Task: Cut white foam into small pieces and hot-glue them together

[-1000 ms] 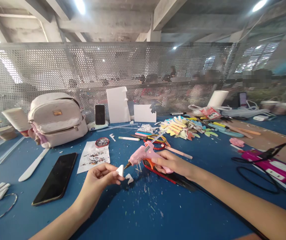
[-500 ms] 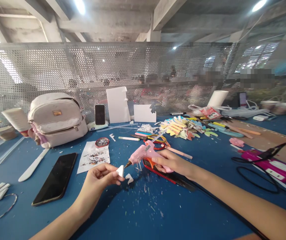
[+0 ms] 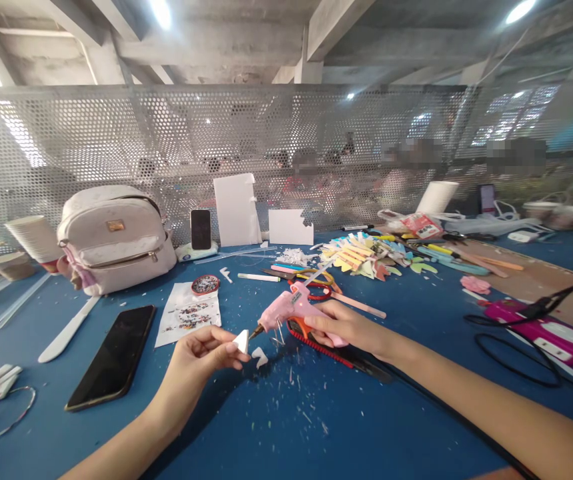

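Between the thumb and fingers of my left hand (image 3: 209, 353) is a small white piece (image 3: 241, 341), roughly triangular; its material I cannot make out. My right hand (image 3: 341, 325) is wrapped round the handle of a pink hot glue gun (image 3: 286, 309), with a clear glue stick poking out of its back. The gun's nozzle (image 3: 256, 331) meets the edge of the white piece or sits right beside it. Under the gun, a white cut scrap (image 3: 260, 357) lies on the blue table (image 3: 286, 427). Orange-handled scissors (image 3: 302, 327) lie partly hidden beneath my right hand.
A black phone (image 3: 111, 357) and a paper with dark bits (image 3: 191, 313) lie to the left, before a white backpack (image 3: 116, 240). Colourful paper cutouts (image 3: 356, 253) are heaped behind the gun. At right sits a magenta power strip (image 3: 541, 330) with a looping black cable.
Almost nothing differs. Both hands keep their hold, and the nozzle stays at the white piece; the whole view has shifted very slightly.
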{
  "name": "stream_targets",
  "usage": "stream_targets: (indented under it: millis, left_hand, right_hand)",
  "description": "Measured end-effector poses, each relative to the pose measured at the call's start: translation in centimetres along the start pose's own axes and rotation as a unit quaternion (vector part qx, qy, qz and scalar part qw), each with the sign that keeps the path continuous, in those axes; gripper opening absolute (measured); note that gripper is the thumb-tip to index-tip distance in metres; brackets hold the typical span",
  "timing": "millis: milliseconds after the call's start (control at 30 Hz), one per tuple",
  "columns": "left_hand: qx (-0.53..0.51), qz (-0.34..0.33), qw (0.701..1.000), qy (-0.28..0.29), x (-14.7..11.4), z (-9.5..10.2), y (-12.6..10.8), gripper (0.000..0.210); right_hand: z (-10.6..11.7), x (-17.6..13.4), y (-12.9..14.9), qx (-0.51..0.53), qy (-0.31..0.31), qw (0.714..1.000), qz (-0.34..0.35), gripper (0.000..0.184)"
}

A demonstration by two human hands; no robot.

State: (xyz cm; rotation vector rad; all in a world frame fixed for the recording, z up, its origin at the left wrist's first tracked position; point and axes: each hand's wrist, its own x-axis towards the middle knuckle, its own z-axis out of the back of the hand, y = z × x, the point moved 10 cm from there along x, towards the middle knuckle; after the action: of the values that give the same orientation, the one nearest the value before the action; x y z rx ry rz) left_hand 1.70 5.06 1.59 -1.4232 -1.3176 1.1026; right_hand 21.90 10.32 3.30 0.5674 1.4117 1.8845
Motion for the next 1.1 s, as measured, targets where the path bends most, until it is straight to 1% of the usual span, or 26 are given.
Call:
stream_targets:
  millis: [400,633,1100]
  left_hand:
    - [0.000,-0.032,0.999,-0.022,0.00,0.40,-0.36,0.026]
    - [0.002,-0.026,0.999,-0.030,0.01,0.60,-0.27,0.027]
    - [0.003,-0.029,0.999,-0.032,-0.06,0.54,-0.50,0.027]
  right_hand:
    - [-0.32,-0.23,0.62,-0.007,0.003,1.000,-0.004,0.053]
    - [0.02,-0.20,0.28,-0.011,-0.005,1.000,-0.010,0.054]
    - [-0.29,-0.31,0.50,-0.021,0.001,1.000,-0.007,0.053]
